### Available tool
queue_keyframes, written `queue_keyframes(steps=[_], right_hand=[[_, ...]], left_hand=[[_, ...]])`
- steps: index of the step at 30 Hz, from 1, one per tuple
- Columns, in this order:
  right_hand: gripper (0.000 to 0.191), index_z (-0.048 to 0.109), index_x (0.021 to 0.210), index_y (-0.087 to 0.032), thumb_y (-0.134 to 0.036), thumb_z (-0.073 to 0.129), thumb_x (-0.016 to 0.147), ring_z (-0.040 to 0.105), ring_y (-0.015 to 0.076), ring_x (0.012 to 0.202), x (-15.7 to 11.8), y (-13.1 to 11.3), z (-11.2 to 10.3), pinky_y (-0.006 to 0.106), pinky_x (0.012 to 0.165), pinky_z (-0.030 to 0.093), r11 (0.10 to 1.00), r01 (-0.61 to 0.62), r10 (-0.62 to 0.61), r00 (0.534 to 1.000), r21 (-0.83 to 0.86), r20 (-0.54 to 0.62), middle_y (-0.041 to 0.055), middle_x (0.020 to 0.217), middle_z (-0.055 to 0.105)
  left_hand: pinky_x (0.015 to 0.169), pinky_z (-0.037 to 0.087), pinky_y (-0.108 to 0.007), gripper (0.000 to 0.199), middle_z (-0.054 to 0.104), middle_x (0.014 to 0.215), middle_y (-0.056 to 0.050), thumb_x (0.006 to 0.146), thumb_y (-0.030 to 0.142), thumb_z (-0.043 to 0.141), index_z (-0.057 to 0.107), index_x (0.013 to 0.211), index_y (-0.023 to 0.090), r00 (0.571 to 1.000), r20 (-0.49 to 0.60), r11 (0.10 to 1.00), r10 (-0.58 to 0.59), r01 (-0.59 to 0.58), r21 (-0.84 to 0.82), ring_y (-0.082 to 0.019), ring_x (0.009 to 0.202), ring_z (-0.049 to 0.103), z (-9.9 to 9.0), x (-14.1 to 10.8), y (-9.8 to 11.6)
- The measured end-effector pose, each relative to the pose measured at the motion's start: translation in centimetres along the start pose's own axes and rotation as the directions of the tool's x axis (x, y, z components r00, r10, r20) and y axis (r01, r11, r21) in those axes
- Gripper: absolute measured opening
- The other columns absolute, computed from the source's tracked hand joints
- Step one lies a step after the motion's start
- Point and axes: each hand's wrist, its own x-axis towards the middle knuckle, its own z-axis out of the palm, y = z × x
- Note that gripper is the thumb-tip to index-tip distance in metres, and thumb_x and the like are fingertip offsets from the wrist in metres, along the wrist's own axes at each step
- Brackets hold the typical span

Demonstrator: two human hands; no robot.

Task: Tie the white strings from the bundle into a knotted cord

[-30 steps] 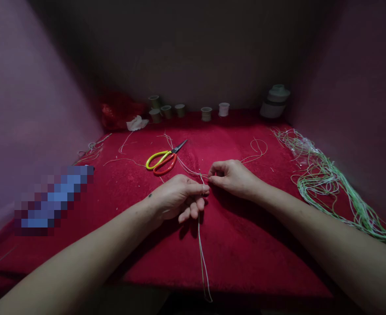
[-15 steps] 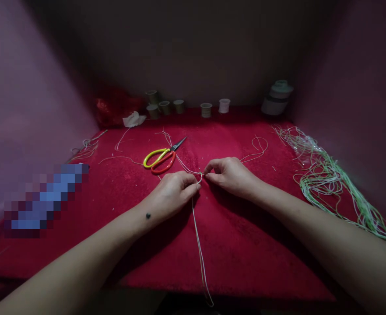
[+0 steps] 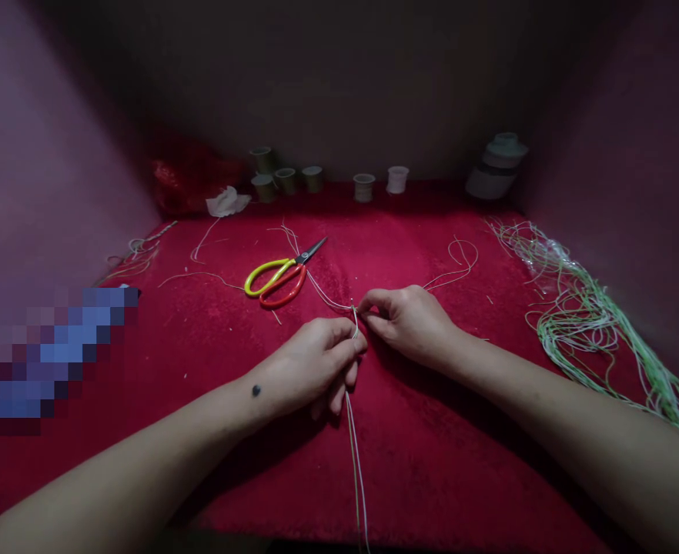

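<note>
Bare forearms (image 3: 160,454) slant inward, the left hand (image 3: 319,362) and right hand (image 3: 412,323) close together, both pinching.

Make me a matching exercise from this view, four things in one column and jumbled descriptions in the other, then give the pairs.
Things
1. Scissors
2. Left hand
3. Cord bundle
4. Container

Descriptions
A. tangled, green and white
B. dark-banded, at the back right
C. partly yellow, partly red
D. holding thin strands

Pairs: 1-C, 2-D, 3-A, 4-B
</note>
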Motion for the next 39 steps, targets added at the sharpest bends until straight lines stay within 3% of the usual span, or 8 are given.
queue_keyframes(steps=[8, 13, 17, 19, 25, 31, 34, 39], right_hand=[[0.014, 0.067, 0.080, -0.020, -0.024, 0.054, 0.075, 0.048, 0.0084, 0.056, 0.3, 0.2, -0.6, 0.020, 0.054, 0.031, 0.997, -0.016, 0.011, 0.998, 0.082, 0.054, 0.0014, 0.067, 0.061], [0.009, 0.061, 0.070, -0.016, -0.021, 0.053, 0.072, 0.043, 0.0074, 0.054, 0.3, 0.1, -0.9, 0.020, 0.051, 0.029, 0.994, -0.023, 0.014, 0.996, 0.110, 0.084, 0.0012, 0.063, 0.057], [0.012, 0.055, 0.064, -0.014, -0.022, 0.052, 0.072, 0.042, 0.0066, 0.052, 0.5, 0.1, -1.2, 0.019, 0.048, 0.029, 0.959, -0.105, 0.059, 0.983, 0.265, 0.174, 0.0011, 0.059, 0.054], [0.014, 0.055, 0.065, -0.014, -0.024, 0.052, 0.073, 0.040, 0.0054, 0.046, 0.5, 0.2, -1.6, 0.019, 0.043, 0.027, 0.897, -0.222, 0.107, 0.948, 0.382, 0.300, 0.0000, 0.055, 0.051], [0.018, 0.050, 0.065, -0.015, -0.031, 0.056, 0.073, 0.022, 0.0023, 0.033, 0.0, 0.3, -3.0, 0.020, 0.032, 0.012, 0.601, -0.525, 0.101, 0.797, 0.602, 0.595, -0.0049, 0.049, 0.040], [0.011, 0.052, 0.066, -0.014, -0.023, 0.055, 0.072, 0.022, 0.0040, 0.038, -0.2, 0.2, -3.1, 0.019, 0.034, 0.015, 0.326, -0.456, 0.091, 0.887, 0.828, 0.453, -0.0062, 0.044, 0.031], [0.009, 0.054, 0.071, -0.015, -0.023, 0.054, 0.072, 0.023, 0.0046, 0.037, -0.1, 0.2, -2.6, 0.020, 0.034, 0.016, 0.222, -0.467, 0.108, 0.884, 0.856, 0.454, -0.0054, 0.044, 0.037], [0.013, 0.060, 0.080, -0.014, -0.022, 0.057, 0.070, 0.024, 0.0020, 0.037, 0.2, 0.3, -2.0, 0.017, 0.033, 0.017, 0.065, -0.516, 0.128, 0.853, 0.854, 0.506, -0.0018, 0.059, 0.055]], left_hand=[[0.026, 0.031, -0.016, 0.023, 0.047, 0.040, 0.005, 0.085, 0.036, 0.040, 0.045, 0.071, 0.018, 0.999, 0.047, 1.000, 0.002, -0.002, 0.009, -0.009, 0.028, 0.043, -0.3, 0.1, -0.3], [0.030, 0.034, -0.017, 0.020, 0.060, 0.064, 0.000, 0.084, 0.037, 0.042, 0.047, 0.090, 0.018, 0.992, -0.076, 0.991, 0.097, -0.089, 0.100, -0.010, 0.038, 0.052, -0.6, -0.4, -0.5], [0.048, 0.041, -0.020, 0.020, 0.062, 0.072, -0.003, 0.081, 0.031, 0.051, 0.056, 0.095, 0.018, 0.837, -0.321, 0.844, 0.443, -0.269, 0.463, -0.010, 0.052, 0.054, -1.2, -0.9, -0.4], [0.054, 0.043, -0.021, 0.019, 0.062, 0.072, -0.003, 0.082, 0.030, 0.049, 0.060, 0.093, 0.018, 0.837, -0.271, 0.817, 0.476, -0.308, 0.487, -0.012, 0.059, 0.056, -1.3, -0.9, -0.5], [0.043, 0.037, -0.018, 0.022, 0.055, 0.062, 0.001, 0.083, 0.027, 0.044, 0.061, 0.092, 0.016, 0.956, -0.045, 0.910, 0.291, -0.262, 0.322, -0.006, 0.043, 0.046, -0.9, -0.4, -0.5], [0.030, 0.028, -0.013, 0.034, 0.057, 0.065, 0.001, 0.083, 0.025, 0.049, 0.047, 0.117, 0.019, 0.980, 0.015, 0.970, 0.199, -0.195, -0.144, -0.006, 0.037, 0.046, -1.0, -0.8, 0.0], [0.029, 0.034, -0.014, 0.050, 0.061, 0.071, -0.002, 0.083, 0.018, 0.047, 0.033, 0.131, 0.022, 0.952, 0.151, 0.888, 0.265, -0.180, -0.422, -0.008, 0.039, 0.050, -1.1, -0.5, -0.1], [0.034, 0.043, -0.014, 0.049, 0.061, 0.075, -0.003, 0.083, 0.009, 0.042, 0.034, 0.130, 0.022, 0.906, 0.253, 0.734, 0.339, -0.087, -0.673, -0.008, 0.046, 0.054, -0.5, 0.1, -0.2]])
